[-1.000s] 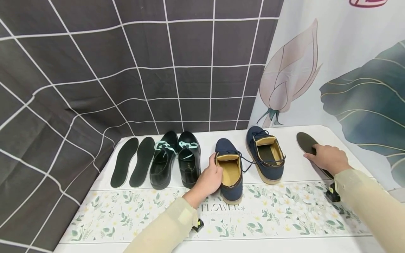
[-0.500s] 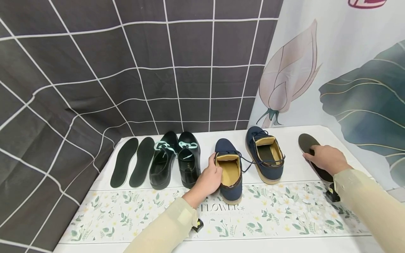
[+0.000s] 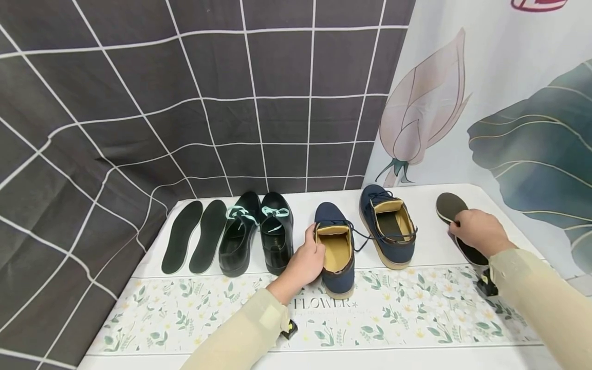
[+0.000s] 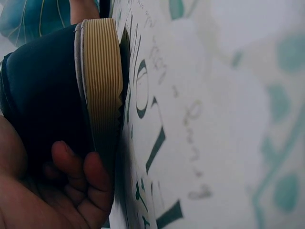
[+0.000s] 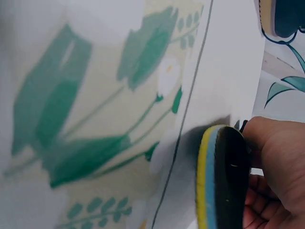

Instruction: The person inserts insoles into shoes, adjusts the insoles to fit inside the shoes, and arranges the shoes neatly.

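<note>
Insole (image 3: 450,206) shifted, gripped in right hand (image 3: 481,231)

Head cam: above near edge of tabletop (image 3: 430,244), facing fwd/down to far edge. L wrist cam — low, tilted, v. close to navy shoe (image 4: 52,90). R wrist cam — close on insole (image 5: 226,181), twd far edge. Head shares both.

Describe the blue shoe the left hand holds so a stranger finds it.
On the table, look right of the black shoes. Take the nearer blue shoe: its inner floor is tan, while its mate has a dark insole inside.
</note>
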Available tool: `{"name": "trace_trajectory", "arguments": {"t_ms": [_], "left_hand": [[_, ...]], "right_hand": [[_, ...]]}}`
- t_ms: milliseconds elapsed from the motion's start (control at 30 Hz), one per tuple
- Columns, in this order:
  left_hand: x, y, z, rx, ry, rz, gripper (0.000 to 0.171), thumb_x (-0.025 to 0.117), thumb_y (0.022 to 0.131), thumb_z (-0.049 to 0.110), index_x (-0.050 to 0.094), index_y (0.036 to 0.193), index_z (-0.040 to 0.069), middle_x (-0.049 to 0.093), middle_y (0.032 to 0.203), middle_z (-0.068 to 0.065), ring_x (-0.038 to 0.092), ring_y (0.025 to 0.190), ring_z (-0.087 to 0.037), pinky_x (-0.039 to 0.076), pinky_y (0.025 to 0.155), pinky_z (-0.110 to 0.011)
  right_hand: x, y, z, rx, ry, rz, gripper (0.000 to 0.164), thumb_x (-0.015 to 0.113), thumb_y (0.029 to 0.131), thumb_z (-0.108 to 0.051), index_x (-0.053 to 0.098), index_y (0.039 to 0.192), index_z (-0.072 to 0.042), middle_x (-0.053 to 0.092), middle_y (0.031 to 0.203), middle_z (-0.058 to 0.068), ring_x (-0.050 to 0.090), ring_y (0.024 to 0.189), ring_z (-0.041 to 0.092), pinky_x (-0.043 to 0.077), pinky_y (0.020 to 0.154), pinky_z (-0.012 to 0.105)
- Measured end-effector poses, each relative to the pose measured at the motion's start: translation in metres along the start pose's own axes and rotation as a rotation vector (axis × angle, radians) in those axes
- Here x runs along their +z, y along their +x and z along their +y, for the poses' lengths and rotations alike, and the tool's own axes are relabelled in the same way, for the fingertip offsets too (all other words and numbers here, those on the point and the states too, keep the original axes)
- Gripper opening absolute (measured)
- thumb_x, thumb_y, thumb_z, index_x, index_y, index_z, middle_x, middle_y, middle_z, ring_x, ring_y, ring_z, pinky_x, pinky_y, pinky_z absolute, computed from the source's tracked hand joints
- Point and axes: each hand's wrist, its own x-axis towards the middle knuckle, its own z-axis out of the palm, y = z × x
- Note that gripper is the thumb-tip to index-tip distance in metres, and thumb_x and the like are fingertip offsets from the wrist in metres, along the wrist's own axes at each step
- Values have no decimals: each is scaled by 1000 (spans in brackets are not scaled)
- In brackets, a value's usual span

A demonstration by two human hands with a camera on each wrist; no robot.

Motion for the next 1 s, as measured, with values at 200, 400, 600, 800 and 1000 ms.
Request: {"name": "trace_trajectory", "arguments": {"t_ms": [200,400,600,800,1000], "left_hand": [[0,-1,1,-6,-1,-7,61,34,103,26,15,161,17,70,93,-19,58,75,-25,48,78,-45],[3,-1,0,-1,-14,7,60,35,104,26,17,160,17,70,109,-23,63,85,-26,49,87,-49],[2,1,0,3,-15,16,59,33,105,29,17,161,18,70,111,-23,63,86,-26,49,89,-50],[3,1,0,-3,-12,16,59,33,104,29,18,160,19,70,112,-22,63,87,-26,49,89,-50],[2,1,1,-8,-7,12,60,33,104,29,17,161,19,70,104,-22,60,79,-25,49,86,-48]], "right_hand": [[1,0,-3,-1,-10,19,36,60,91,-14,47,58,-14,48,59,3,43,57,21,38,55,40],[5,-2,1,3,21,14,34,58,92,-19,47,61,-14,45,59,3,43,57,21,35,53,38],[0,-6,-6,0,64,62,32,56,90,-20,46,60,-14,41,56,1,40,53,19,29,50,34],[-13,-10,-17,-24,77,149,32,54,90,-19,45,60,-15,40,55,0,38,51,19,27,49,33],[-28,-16,-30,-24,97,176,29,55,92,-23,53,64,-14,48,58,0,43,53,20,29,48,33]]}}
